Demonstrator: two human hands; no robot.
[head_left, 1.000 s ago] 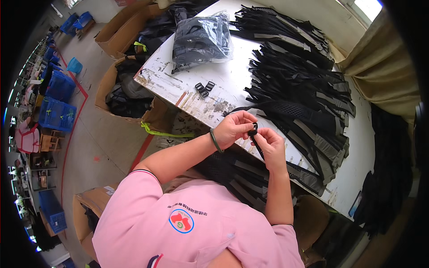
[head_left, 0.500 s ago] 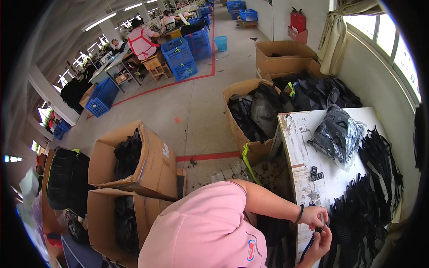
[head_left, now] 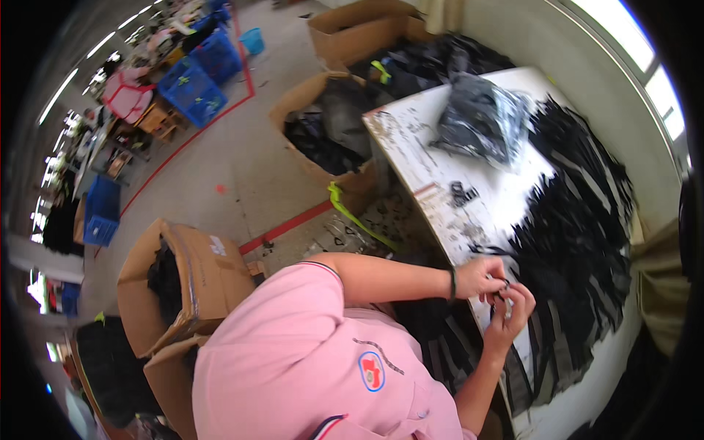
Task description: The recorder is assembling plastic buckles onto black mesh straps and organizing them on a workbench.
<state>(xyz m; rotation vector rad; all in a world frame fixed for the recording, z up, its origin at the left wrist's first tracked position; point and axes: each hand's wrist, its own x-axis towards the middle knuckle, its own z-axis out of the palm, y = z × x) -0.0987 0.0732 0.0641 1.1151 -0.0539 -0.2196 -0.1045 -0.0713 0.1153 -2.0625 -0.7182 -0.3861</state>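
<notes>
Okay, both grips are pinched closed, fingertips together: left hand (head_left: 480, 278) and right hand (head_left: 515, 306) meet on one small black piece (head_left: 501, 294), mostly hidden by fingers and too blurred for detail. Piece sits between the two hands, above the near edge of the white desk (head_left: 506, 214). Dark bracelet (head_left: 452, 284) on left wrist; left forearm comes across from the left, right forearm up from below. Pink shirt (head_left: 275, 359) on the wearer, round badge (head_left: 372, 372) on the chest. Just right of the hands, a big heap of black straps (head_left: 579, 242) with grey patches spreads over the desk. Beyond the hands, a few black buckles (head_left: 463, 193) lie close together on the desk; past them a clear bag (head_left: 484, 121) full of dark stuff, near the far end. Desk paint is chipped along the left edge. Off that edge, a carton (head_left: 359, 181) stands on the floor (head_left: 213, 158), dark cloth (head_left: 341, 117) inside, yellow-green ribbon (head_left: 359, 220) trailing beside it. Another carton (head_left: 220, 271) lower left, black contents. Red line (head_left: 286, 225) on the floor. Farther back: blue crates (head_left: 192, 92), blue bucket (head_left: 252, 41), a seated person (head_left: 126, 95) in pink. Curtain (head_left: 664, 268) at far right.
</notes>
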